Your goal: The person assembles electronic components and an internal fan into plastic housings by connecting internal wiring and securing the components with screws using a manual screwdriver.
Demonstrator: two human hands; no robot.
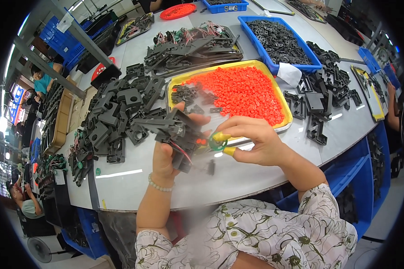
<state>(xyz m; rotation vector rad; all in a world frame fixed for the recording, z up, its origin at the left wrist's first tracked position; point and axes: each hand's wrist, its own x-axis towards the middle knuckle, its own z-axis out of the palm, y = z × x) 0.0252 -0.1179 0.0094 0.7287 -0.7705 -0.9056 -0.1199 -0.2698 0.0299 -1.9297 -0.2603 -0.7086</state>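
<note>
Both forearms are raised from the lower edge, bare below floral sleeves. The left hand (166,154) is held upright, fingers curled and closed, a bead bracelet worn at its wrist. The right hand (256,141) is turned inward toward the left, thumb and forefinger pinched together, yellow caps worn on the fingertips (229,151).

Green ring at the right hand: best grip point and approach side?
Pinch the green ring by its thin rim on the right, away from the dark plastic assembly in the left hand. The right hand fingers already pinch there; its left side is crowded.
</note>
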